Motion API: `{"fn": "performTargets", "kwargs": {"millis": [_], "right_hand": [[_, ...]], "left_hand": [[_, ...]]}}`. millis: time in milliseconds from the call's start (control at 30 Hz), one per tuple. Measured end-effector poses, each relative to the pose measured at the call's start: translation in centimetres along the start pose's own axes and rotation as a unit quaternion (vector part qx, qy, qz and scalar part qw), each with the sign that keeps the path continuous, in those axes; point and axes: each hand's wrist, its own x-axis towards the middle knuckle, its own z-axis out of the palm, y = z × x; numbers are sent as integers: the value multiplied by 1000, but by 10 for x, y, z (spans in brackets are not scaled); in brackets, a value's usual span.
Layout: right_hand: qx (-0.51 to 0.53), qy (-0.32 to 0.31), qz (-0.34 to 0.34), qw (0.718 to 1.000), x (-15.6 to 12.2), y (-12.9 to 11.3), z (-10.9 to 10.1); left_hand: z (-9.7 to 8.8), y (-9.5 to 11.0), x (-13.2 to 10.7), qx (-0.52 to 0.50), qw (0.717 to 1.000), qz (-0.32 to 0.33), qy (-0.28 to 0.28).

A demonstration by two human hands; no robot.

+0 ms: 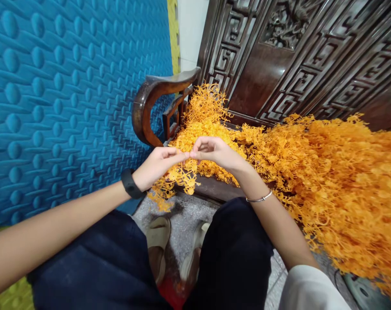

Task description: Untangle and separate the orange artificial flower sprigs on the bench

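Observation:
My left hand (158,165) and my right hand (217,153) meet in the middle of the view, thumbs and fingertips pinched together and touching. A lacy orange plastic strand (185,177) hangs just below the left fingers and seems to come from that pinch. What lies between the right fingertips is too small to make out. Behind and beneath both hands spreads a heap of curly orange plastic pieces (208,110) on a dark wooden bench (216,188).
More of the orange heap (346,172) runs along the bench to the right. A curved wooden armrest (143,110) stands left of my hands. Behind rises a carved wooden backrest (260,77). Blue textured foam mat (69,94) fills the left side. My sandalled feet (158,241) rest on the floor below.

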Motion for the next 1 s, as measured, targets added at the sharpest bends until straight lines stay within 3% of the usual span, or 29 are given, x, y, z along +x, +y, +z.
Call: {"fn": "performTargets", "kwargs": {"millis": [133,333,567,767,900,1000], "right_hand": [[58,37,-21,997,0,-1,7],[95,65,-14,993,3,5,15],[46,25,-22,998,1,2,15],[31,11,-43,999,1,5,12],[9,77,-101,992,5,5,19],[6,154,-113,982,16,10,12]], "left_hand": [[-1,2,-1,10,998,-36,-44],[6,-3,2,53,992,-12,-116],[2,-5,4,29,998,-35,-52],[-1,-2,-1,24,998,-34,-48],[0,-3,4,33,998,3,-49],[2,0,4,18,1000,20,-8]]}}
